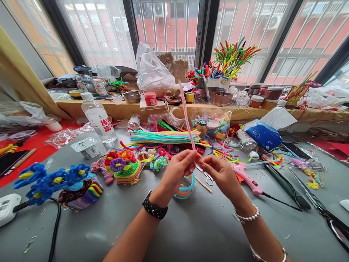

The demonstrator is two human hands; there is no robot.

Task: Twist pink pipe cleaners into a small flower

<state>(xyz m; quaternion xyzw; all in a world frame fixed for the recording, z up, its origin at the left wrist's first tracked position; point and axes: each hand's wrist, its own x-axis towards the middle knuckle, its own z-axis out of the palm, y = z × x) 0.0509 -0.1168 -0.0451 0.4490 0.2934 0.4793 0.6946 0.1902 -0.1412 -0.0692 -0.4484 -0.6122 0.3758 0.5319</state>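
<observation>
From the head view, the left hand [178, 169] and right hand [219, 171] meet fingertip to fingertip above the grey table [191, 225], both pinched shut on the lower end of a pink pipe cleaner [187, 114] that rises upright between them. A small striped ring [187, 187] lies just below the left hand. A pink glue gun [247, 176] rests near the right hand, and small scissors [205, 176] lie between.
</observation>
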